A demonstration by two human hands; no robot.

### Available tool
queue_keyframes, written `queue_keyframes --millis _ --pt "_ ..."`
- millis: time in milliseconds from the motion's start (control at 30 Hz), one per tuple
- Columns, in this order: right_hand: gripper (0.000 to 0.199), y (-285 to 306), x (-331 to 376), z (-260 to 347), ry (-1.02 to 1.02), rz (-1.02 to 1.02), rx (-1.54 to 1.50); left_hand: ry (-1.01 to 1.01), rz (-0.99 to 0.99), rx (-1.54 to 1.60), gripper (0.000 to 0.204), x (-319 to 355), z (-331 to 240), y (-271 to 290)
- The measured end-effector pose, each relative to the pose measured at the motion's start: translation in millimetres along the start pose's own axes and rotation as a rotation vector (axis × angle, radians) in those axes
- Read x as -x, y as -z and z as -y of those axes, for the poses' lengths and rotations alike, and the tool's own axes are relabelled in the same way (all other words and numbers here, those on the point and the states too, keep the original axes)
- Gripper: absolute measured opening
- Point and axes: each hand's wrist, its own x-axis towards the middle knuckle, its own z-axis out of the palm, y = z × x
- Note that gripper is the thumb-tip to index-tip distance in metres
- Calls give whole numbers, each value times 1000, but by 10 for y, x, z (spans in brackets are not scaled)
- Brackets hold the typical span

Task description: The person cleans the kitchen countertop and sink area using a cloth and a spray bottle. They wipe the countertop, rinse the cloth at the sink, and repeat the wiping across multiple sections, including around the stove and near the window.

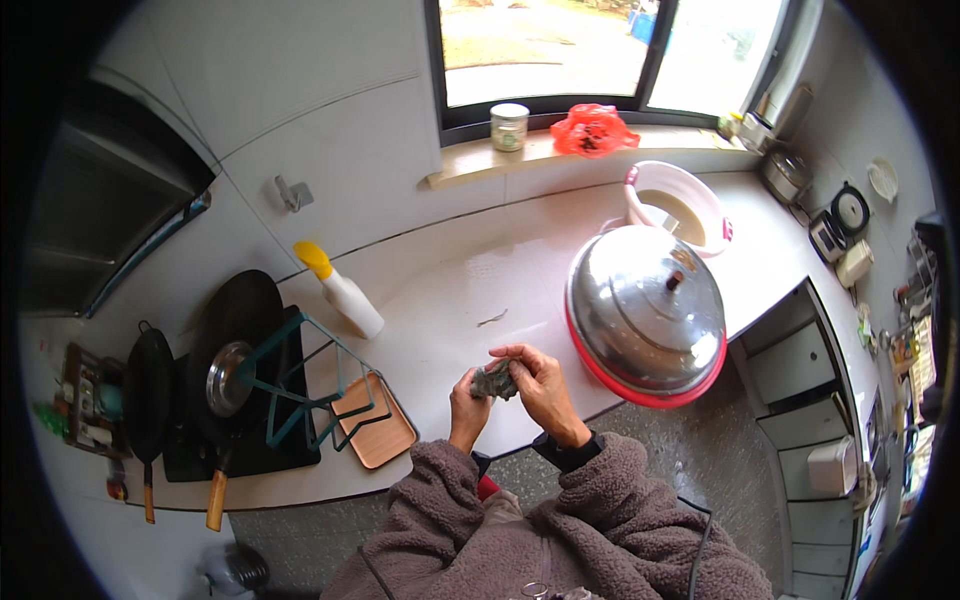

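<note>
Both my hands meet over the front edge of the white counter [440, 270]. Between them is a small dark grey, crumpled wad [494, 381]; its exact kind is too small to make out. My left hand [468, 412] grips its left side with bent fingers. From the right, my right hand [541, 390] pinches it, the fingers curved over the top. A thin dark scrap [492, 318] lies on the counter just beyond. To the right, close to my right hand, stands a red basin [640, 392] under a domed metal lid [645, 305].
At left are a wooden tray [378, 425], a green folding rack [330, 400], a white bottle with yellow top [345, 295] and a wok [235, 310] on the stove. A pink tub [690, 185] stands behind the lid. A jar [509, 127] and red plastic bag [592, 131] sit on the sill.
</note>
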Motion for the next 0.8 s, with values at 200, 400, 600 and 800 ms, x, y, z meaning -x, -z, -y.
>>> queue_keyframes --millis 200,400,600,800 --pt "26 865 942 -20 42 -212 184 22 168 82 28 795 -388 -560" --pt "27 2139 2577 -43 -59 -453 -84 -68 430 -126 24 1841 -875 -1953" --pt "28 3582 4454 273 -40 -872 -252 -23 837 24 27 3004 -1231 -4015" --pt "25 4606 6079 591 -20 -1278 -327 -101 1229 73 20 4247 -1655 -5788"
